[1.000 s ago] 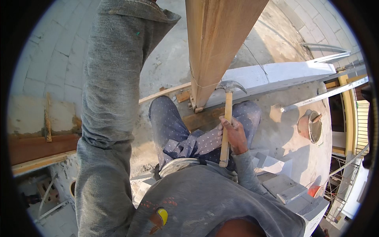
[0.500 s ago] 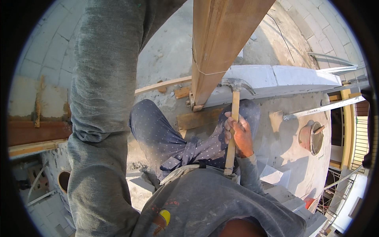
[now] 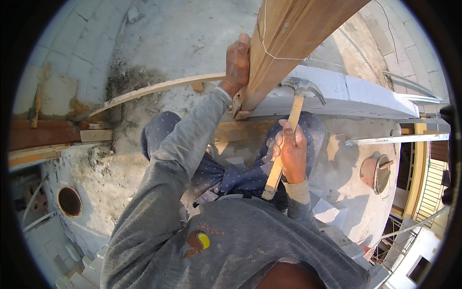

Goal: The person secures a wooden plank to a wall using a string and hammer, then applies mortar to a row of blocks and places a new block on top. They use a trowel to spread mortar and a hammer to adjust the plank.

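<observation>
We hold a claw hammer [image 3: 295, 111] in our right hand [image 3: 293, 150], the grip closed around the middle of its pale wooden handle. The hammer tilts over our lap, its metal head up and away from us with the claw curving right, the handle's butt down near our waist. In this view the head overlaps the row of white blocks [image 3: 375, 98] beyond; we cannot tell whether it touches them.

Just left of the hammer head stands a thick wooden post [image 3: 288, 41], leaning to the upper right in the picture. Our left hand [image 3: 237, 63] lies against the post's left side, near its foot; the fingers are partly hidden, so we cannot tell how tightly they close on it. A thin wire [image 3: 276, 58] runs across the post's face.

Around the foot, a narrow timber strip [image 3: 163, 86] stretches left, and a flat board [image 3: 243, 131] lies nearer our knees, which are in dotted dark trousers [image 3: 308, 132]. Well to the right, a reddish bucket [image 3: 369, 173] sits on the floor below a pale metal bar [image 3: 399, 139].
</observation>
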Demonstrator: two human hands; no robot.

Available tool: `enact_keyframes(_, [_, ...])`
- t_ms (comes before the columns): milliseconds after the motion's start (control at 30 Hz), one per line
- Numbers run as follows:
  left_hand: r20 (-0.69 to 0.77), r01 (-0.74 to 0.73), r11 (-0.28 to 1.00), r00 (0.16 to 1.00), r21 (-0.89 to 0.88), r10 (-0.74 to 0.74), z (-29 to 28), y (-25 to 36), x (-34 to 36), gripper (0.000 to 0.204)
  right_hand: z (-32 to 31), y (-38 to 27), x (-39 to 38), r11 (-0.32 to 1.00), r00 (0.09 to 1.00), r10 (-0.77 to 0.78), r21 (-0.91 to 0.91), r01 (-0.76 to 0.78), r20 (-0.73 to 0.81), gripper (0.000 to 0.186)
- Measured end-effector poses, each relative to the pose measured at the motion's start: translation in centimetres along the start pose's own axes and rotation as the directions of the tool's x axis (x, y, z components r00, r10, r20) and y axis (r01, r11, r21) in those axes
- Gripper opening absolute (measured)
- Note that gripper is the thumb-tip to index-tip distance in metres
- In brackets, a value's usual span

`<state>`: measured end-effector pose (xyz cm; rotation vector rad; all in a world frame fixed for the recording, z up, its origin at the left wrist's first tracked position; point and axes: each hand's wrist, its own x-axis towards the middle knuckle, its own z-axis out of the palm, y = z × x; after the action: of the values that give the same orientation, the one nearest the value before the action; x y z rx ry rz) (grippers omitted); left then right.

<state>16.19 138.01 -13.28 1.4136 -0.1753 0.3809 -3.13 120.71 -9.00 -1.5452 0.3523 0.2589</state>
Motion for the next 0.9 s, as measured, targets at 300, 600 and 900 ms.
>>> enact_keyframes(300, [-0.021, -0.001, 0.999, 1.0, -0.034, 0.001, 0.1, 0.3, 0.0, 0.072, 0.3, -0.4, 0.0, 0.986, 0.969, -0.118, 0.093, 0.141, -0.216, 0.041])
enact_keyframes(600, [-0.064, -0.131, 0.99, 0.989, 0.044, 0.134, 0.6, 0.9, -0.6, 0.067, -0.5, -1.6, 0.0, 0.953, 0.938, -0.183, 0.181, 0.243, -0.296, 0.044])
enact_keyframes(900, [-0.024, -0.065, 0.996, 0.998, -0.057, 0.064, 0.3, 0.2, 0.0, 0.07, -0.7, -1.8, -0.2, 0.993, 0.987, -0.11, -0.045, 0.105, -0.119, 0.04])
